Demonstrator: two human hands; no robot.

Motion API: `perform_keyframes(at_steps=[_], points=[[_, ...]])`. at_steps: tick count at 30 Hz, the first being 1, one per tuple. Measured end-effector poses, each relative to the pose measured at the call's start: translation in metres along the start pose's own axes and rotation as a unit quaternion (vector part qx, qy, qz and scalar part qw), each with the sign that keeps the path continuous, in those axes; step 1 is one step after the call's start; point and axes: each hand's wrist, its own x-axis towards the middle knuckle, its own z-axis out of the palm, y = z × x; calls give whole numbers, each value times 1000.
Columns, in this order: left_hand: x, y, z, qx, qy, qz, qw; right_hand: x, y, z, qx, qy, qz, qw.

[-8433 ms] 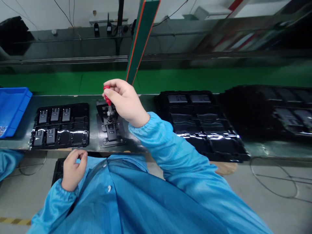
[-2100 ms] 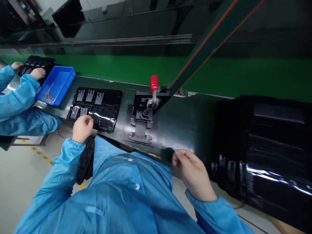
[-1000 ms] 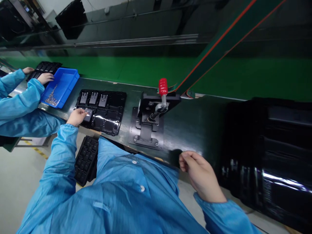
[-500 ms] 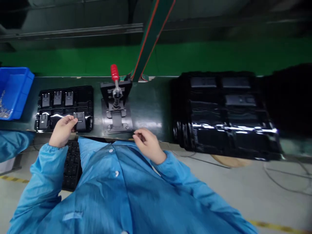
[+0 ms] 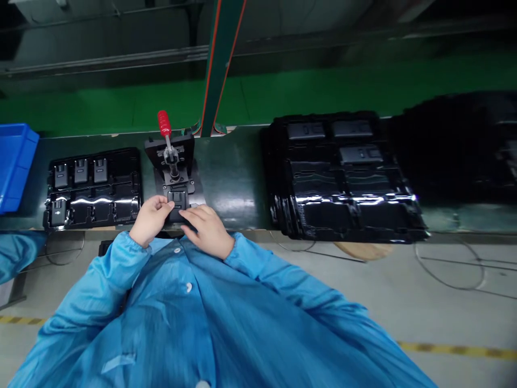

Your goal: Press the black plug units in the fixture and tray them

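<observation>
A small black plastic part [image 5: 178,200] lies on the base of a black clamp fixture [image 5: 174,168] with a raised red-handled lever [image 5: 163,123]. My left hand [image 5: 149,220] grips the part's left side with curled fingers. My right hand [image 5: 207,229] rests its fingers on the part's right and front. Left of the fixture a black tray [image 5: 93,188] holds several similar parts.
A stack of glossy black trays [image 5: 343,178] lies right of the fixture. A blue bin [image 5: 15,164] stands at the far left. The green conveyor belt [image 5: 283,99] runs behind the bench. Another person's blue sleeve [image 5: 18,253] shows at the left edge. Cables lie on the floor.
My left hand has carried a black part from the left tray to the fixture base. My right hand has come in from the bench edge onto the part. The lever stays raised.
</observation>
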Motion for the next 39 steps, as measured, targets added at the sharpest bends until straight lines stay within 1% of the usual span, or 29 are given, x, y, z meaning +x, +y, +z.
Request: perform_keyframes(at_steps=[3,6,8,14,20,26,35,39], points=[[8,-1,2,37,10,17,999,6,6,-2,-16,7,10,1000],[19,-3,2,106,23,53,993,12,9,-7,-36,-8,15,999],[25,-3,1,154,24,65,986,15,10,-12,-48,-19,20,998],[36,-1,3,255,15,49,966,22,17,-17,-50,-36,29,998],[34,1,4,355,17,64,933,22,28,-15,1,-25,24,999],[32,6,3,402,13,64,913,23,28,-15,10,-20,18,1000],[33,2,3,444,28,79,892,26,30,-11,13,-14,32,999],[30,4,4,488,30,92,868,27,28,-10,4,-16,40,999]])
